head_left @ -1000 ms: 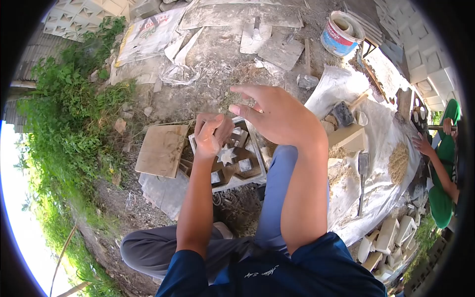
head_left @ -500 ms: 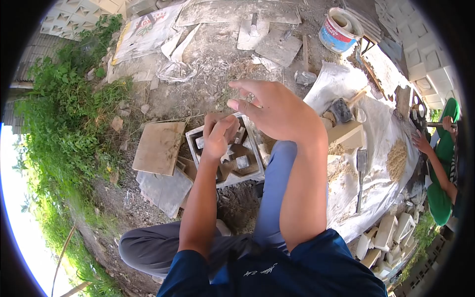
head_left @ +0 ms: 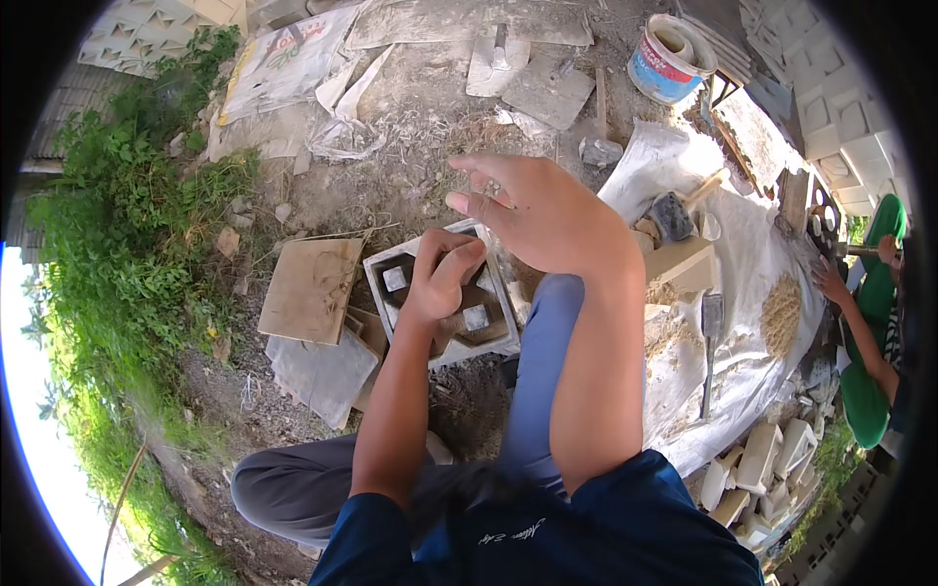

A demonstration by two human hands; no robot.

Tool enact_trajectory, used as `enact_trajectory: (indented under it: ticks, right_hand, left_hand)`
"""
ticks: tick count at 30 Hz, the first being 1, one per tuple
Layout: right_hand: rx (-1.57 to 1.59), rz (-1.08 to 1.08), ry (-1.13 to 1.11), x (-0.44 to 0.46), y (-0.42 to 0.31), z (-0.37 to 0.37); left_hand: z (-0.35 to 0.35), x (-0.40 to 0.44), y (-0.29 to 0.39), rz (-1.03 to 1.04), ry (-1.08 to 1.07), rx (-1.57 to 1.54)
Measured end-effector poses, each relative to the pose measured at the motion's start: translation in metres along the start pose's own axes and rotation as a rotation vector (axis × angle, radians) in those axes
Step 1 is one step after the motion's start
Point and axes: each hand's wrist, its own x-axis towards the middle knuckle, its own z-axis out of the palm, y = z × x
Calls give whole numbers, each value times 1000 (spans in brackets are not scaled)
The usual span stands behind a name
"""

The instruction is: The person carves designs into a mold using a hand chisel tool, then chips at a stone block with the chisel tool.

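My left hand (head_left: 446, 275) is closed, thumb pressed against its curled fingers, above a square mould (head_left: 503, 322) with block-shaped pieces inside. Whether the fingers pinch anything small cannot be made out. My right hand (head_left: 523, 210) is raised just right of it, fingers apart and bent to the left, with nothing visible in it. The two hands are close but apart. A flat brown board (head_left: 311, 290) lies left of the mould, partly over grey slabs (head_left: 322, 376).
A paint bucket (head_left: 667, 63) stands at the upper right, near a trowel (head_left: 500, 49). On the white sheet (head_left: 747, 254) lie a mallet (head_left: 672, 217), a brush-like tool (head_left: 710, 342) and a sand pile (head_left: 782, 320). Another person's hand (head_left: 831, 281) shows at the right edge.
My left hand has moved right and slightly up over the mould, closer to beneath my right hand, which stays nearly in place. The view has shifted slightly.
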Motion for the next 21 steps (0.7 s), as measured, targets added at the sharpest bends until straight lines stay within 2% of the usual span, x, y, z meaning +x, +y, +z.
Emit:
enact_trajectory:
  ticks: [3,5,6,8,9,10,12,13,15,18,21]
  right_hand:
    - [-25,-47,3,4,-4,1]
    - [-20,-11,9,3,-1,-2]
    - [-2,-14,2,3,0,-3]
    - [13,-43,-23,2,-3,-1]
    - [-6,-16,-9,3,-4,-2]
    - [-23,17,6,3,-6,-2]
    - [-9,-30,18,-3,-9,-1]
    - [8,-62,41,-3,-8,-2]
    - [13,5,-8,-1,-12,-7]
    - [-22,52,-59,4,-14,-8]
    - [-29,25,-42,3,-14,-5]
  left_hand:
    - [-5,0,14,-140,224,-105]
    - [-13,-5,25,79,-134,107]
    - [-11,-6,23,66,-129,112]
    - [-3,-7,-3,-97,144,-121]
    - [-11,3,0,-107,158,-261]
    - [-14,4,3,-95,162,-252]
    - [-13,4,12,-3,330,-480]
    - [-17,5,21,-7,314,-471]
    - [-27,-14,45,246,237,-518]
    - [-39,-21,76,291,332,-602]
    - [-54,-30,71,288,409,-559]
